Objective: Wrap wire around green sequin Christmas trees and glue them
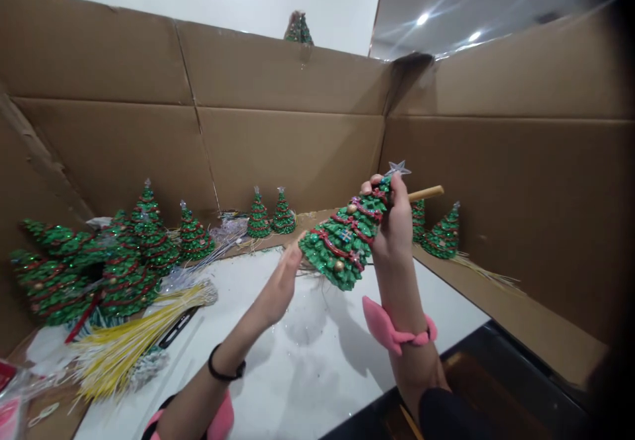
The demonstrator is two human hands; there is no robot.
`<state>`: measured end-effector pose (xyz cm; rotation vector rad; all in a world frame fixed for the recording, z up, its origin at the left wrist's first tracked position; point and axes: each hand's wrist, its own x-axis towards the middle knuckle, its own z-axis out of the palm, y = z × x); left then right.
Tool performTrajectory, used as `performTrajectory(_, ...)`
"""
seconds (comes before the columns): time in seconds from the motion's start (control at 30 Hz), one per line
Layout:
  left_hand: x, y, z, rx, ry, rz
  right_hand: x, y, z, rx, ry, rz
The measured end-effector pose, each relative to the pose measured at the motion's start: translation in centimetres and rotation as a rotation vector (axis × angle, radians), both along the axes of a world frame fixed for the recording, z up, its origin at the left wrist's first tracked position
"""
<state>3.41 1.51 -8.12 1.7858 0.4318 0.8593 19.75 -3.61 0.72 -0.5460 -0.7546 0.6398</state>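
A small green Christmas tree ornament point(342, 241) is held tilted above the white board, with red garlands, gold balls and glitter on it. A clear star point(398, 167) tops it. My right hand point(394, 221) is closed round its upper part, just below the star. A light wooden stick point(427, 193) juts out to the right from behind that hand; its other end is hidden. At the lower left edge, by the base, my left hand point(285, 281) grips the tree, its fingertips partly hidden behind it. Thin wires hang under the base.
White board point(307, 374) lies in front of cardboard walls point(288, 149). Several finished-looking trees point(149, 228) crowd the left, beside a bundle of yellow and white wires point(143, 334). Two small trees point(258, 215) stand at the back, others point(443, 231) at right. One tree point(298, 28) shows above the wall.
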Motion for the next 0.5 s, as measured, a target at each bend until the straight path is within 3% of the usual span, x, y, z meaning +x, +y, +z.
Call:
performTrajectory(0.17, 1.4, -1.4, -0.8, -0.087, -0.067, -0.126, 1.3, 0.0, -1.0, -0.051, 0.165, 0.013)
performTrajectory(0.33, 2.2, -2.1, -1.8, -0.259, 0.026, -0.353, 1.6, -0.1, -1.8, -0.058, 0.156, -0.056)
performTrajectory(0.5, 2.6, -2.5, -2.7, -0.299, 0.155, -0.286, 2.5, -0.3, -2.5, -0.03, 0.22, -0.078)
